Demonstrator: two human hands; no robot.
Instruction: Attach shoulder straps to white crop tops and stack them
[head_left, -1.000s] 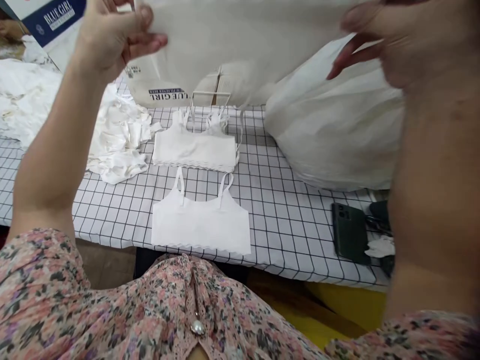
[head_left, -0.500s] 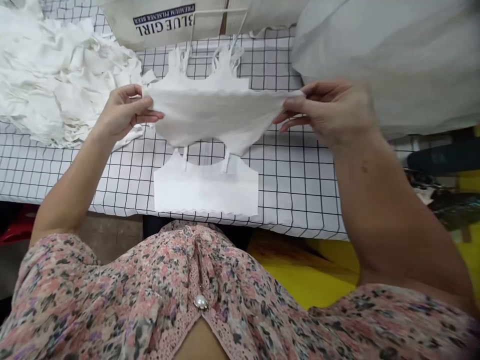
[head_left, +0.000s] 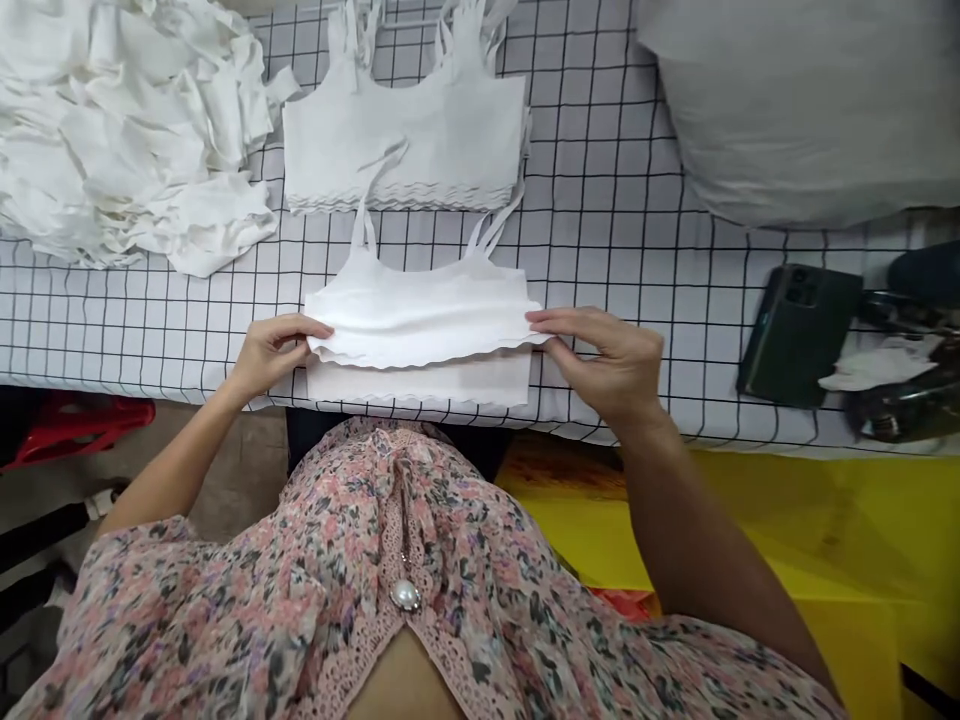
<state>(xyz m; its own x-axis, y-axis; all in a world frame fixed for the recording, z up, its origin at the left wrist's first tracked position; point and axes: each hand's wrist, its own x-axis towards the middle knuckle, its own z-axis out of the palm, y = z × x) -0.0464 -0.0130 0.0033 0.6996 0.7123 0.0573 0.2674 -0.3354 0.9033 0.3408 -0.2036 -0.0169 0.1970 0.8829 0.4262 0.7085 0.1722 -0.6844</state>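
Observation:
A white strappy crop top [head_left: 424,310] lies over another white top [head_left: 420,385] near the front edge of the checked table [head_left: 615,250]. My left hand [head_left: 274,350] pinches its lower left corner and my right hand [head_left: 604,355] pinches its lower right corner. The scalloped hem is held slightly raised and offset above the lower top. Its straps point away from me. Just beyond it lies a neat stack of the same white tops [head_left: 405,145].
A loose heap of white garments [head_left: 120,130] fills the far left. A big white bag [head_left: 810,110] sits at the far right. A dark phone [head_left: 799,330] and dark items [head_left: 907,350] lie right of my hand. Yellow floor [head_left: 750,530] lies below.
I brought the white top down from in front of me and laid it onto the top near the table edge. The view tilted downward.

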